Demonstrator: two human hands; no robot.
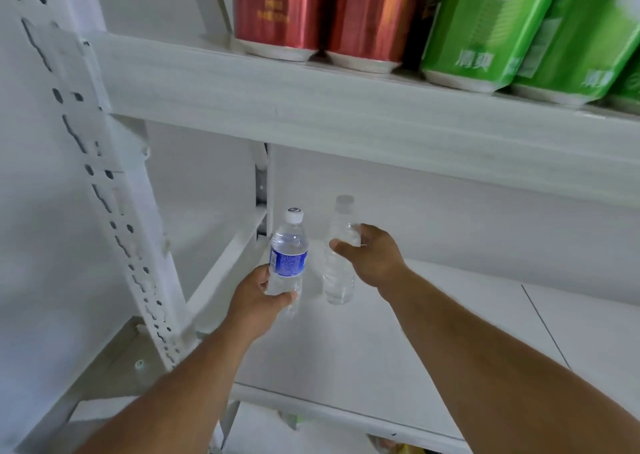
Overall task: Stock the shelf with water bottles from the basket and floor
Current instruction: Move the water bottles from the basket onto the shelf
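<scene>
Left hand [258, 296] gripping labelled bottle [288, 259], right hand [369, 254] gripping plain bottle [339, 273], fingers curled round both, near shelf's [398, 332] back left corner.

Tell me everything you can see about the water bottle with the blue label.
The blue-label bottle is clear plastic, looks full of water, and has a white screw cap with a dark mark on top. A blue label with small white print wraps its middle. It stands roughly upright, over the white lower shelf near the back left corner. The left hand grips its lower part, hiding the base, so whether it rests on the shelf is unclear. It stands apart from the unlabelled bottle beside it.
</scene>
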